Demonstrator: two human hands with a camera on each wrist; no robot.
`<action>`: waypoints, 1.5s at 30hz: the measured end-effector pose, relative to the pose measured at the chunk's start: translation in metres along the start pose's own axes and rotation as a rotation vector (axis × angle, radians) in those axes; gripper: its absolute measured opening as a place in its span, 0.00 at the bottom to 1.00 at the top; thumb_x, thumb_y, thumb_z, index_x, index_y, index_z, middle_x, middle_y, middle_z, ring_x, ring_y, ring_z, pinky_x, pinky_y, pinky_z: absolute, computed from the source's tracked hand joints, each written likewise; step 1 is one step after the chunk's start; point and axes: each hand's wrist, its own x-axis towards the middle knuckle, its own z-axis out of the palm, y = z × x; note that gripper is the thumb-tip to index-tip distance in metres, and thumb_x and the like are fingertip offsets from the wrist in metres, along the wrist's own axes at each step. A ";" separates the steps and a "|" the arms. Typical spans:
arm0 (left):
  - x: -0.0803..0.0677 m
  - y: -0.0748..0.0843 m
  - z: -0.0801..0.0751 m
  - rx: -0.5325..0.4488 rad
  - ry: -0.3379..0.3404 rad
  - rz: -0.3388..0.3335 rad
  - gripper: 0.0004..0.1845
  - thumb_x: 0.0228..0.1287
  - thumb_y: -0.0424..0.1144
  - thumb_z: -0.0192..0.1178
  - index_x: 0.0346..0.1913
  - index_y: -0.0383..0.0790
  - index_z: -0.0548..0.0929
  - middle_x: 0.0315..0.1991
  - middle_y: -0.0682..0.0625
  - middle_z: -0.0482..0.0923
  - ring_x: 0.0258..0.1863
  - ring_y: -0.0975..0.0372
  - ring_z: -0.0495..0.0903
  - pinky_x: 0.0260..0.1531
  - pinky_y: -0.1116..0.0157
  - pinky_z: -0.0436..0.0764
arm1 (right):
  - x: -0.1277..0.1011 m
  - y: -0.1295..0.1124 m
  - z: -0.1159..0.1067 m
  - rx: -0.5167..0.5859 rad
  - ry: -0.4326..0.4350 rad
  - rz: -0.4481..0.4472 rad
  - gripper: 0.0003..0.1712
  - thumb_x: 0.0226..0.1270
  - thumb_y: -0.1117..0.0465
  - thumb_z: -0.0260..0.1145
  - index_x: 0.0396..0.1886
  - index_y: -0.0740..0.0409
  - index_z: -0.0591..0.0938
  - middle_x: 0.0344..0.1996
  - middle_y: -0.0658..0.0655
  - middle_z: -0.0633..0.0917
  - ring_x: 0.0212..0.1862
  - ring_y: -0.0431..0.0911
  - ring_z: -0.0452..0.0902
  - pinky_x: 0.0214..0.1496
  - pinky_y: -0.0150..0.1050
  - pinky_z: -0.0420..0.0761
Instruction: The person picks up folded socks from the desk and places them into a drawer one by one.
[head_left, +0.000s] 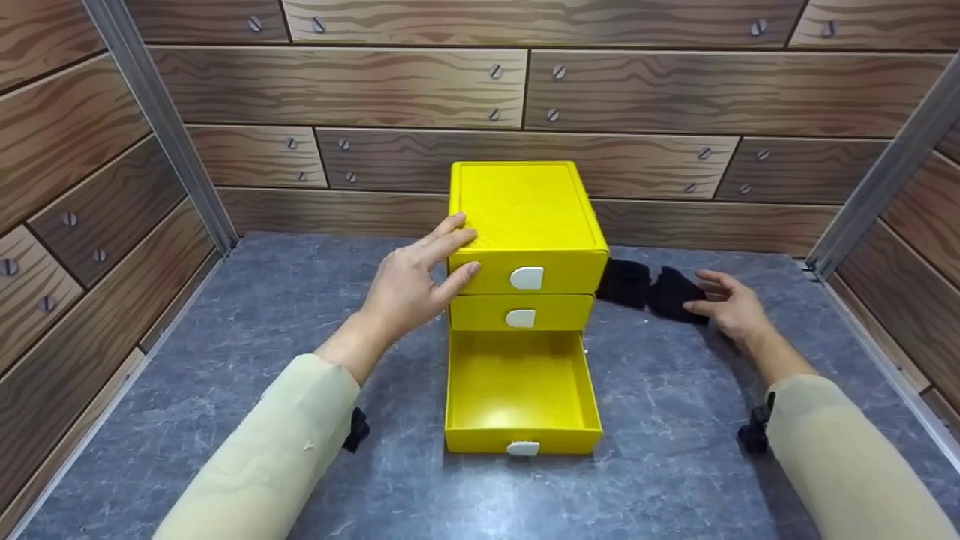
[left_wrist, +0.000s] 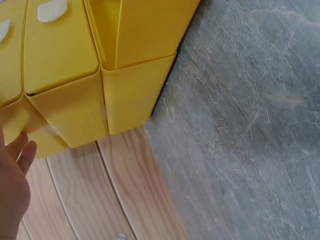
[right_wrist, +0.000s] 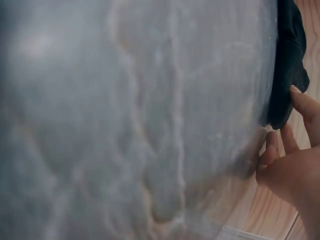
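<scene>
Left hand [head_left: 412, 281], fingers straight, braces the yellow drawer unit [head_left: 525, 225] at mid-table [head_left: 300, 337], apparently to steady it with its bottom drawer [head_left: 521, 390] pulled open, while the right hand [head_left: 731, 304], fingers relaxed, touches the black cloth [head_left: 652, 289] just right of the unit.

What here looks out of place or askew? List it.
Two things stand out. The bottom drawer of the yellow drawer unit is pulled fully out and empty, while the two above are shut. A black cloth lies crumpled on the table beside the unit, at the right hand. The left hand rests on the unit.
</scene>
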 end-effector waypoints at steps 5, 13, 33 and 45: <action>0.003 0.002 0.002 -0.007 -0.009 0.007 0.28 0.80 0.57 0.60 0.75 0.50 0.79 0.79 0.55 0.67 0.54 0.54 0.88 0.64 0.56 0.81 | -0.001 0.002 -0.002 -0.026 -0.037 0.029 0.48 0.74 0.65 0.71 0.85 0.67 0.54 0.79 0.78 0.59 0.78 0.72 0.55 0.77 0.58 0.64; 0.005 0.002 0.002 -0.009 -0.013 0.015 0.28 0.80 0.56 0.60 0.75 0.50 0.79 0.79 0.54 0.67 0.52 0.54 0.89 0.64 0.56 0.81 | 0.000 0.003 -0.002 -0.074 -0.104 0.004 0.47 0.77 0.66 0.67 0.85 0.69 0.52 0.79 0.80 0.55 0.80 0.75 0.49 0.80 0.65 0.54; -0.002 0.000 -0.002 -0.018 -0.007 -0.025 0.28 0.79 0.57 0.60 0.75 0.51 0.79 0.79 0.56 0.67 0.65 0.56 0.82 0.67 0.55 0.79 | -0.001 -0.004 0.006 -0.105 -0.073 0.005 0.38 0.79 0.65 0.65 0.81 0.69 0.62 0.74 0.81 0.65 0.76 0.71 0.57 0.78 0.62 0.59; 0.001 0.000 0.000 -0.007 -0.010 -0.003 0.28 0.80 0.57 0.59 0.75 0.50 0.78 0.79 0.54 0.67 0.63 0.54 0.84 0.66 0.55 0.79 | -0.014 -0.001 -0.001 0.016 -0.072 0.022 0.34 0.80 0.63 0.64 0.79 0.69 0.65 0.62 0.71 0.77 0.45 0.44 0.78 0.38 0.28 0.77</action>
